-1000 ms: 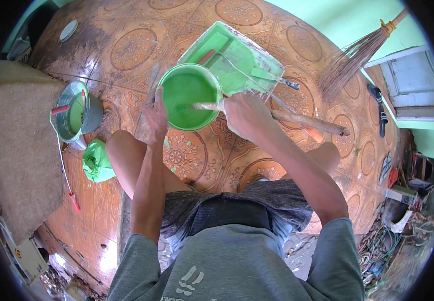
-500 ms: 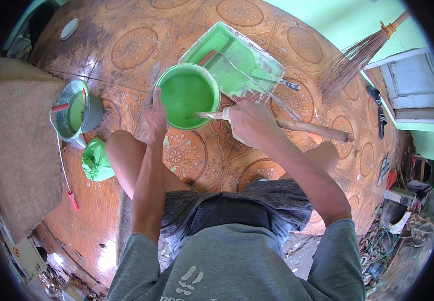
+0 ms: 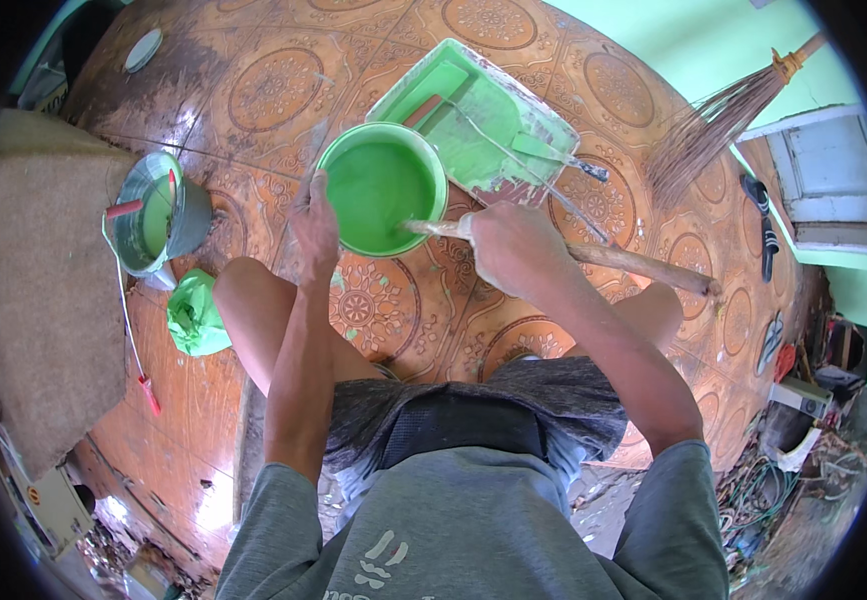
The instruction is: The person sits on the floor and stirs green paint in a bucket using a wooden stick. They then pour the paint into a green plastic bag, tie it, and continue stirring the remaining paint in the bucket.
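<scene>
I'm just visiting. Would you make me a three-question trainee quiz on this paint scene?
1. True or false: the right hand holds a wooden stick dipped in the green bucket.
2. What does the left hand touch? A) the broom B) the bucket's rim C) the tray
3. Fill in: beyond the bucket lies a paint ____.

Key: 1 true; 2 B; 3 tray.

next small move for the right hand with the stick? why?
Probably another slow sweep of the stick round the bucket. The right hand has a grip on the stick, whose tip is dipped in the green paint; the left hand steadies the rim. The paint stands high in the bucket, so a fast stroke could slop it.
</scene>
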`<move>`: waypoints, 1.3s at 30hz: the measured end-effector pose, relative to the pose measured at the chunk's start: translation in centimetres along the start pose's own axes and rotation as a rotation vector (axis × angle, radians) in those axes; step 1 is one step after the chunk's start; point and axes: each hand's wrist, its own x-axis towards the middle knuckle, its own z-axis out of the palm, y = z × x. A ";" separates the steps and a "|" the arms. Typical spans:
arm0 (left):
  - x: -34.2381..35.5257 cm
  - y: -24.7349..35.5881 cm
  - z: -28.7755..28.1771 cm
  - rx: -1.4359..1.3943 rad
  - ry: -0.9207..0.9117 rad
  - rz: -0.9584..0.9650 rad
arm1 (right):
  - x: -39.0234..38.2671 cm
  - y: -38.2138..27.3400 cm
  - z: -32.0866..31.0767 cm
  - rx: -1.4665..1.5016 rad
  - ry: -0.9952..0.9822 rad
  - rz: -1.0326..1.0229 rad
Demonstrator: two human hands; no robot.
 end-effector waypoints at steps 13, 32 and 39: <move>0.0 -0.3 0.0 0.002 -0.021 0.034 | 3.5 1.5 1.0 -0.001 0.145 0.090; 0.2 -0.8 0.1 0.001 0.034 0.053 | 1.8 -0.1 0.3 -0.085 -0.089 0.066; 0.1 -0.8 -0.3 -0.010 -0.010 0.019 | 3.0 0.4 -2.5 -0.253 -0.047 0.119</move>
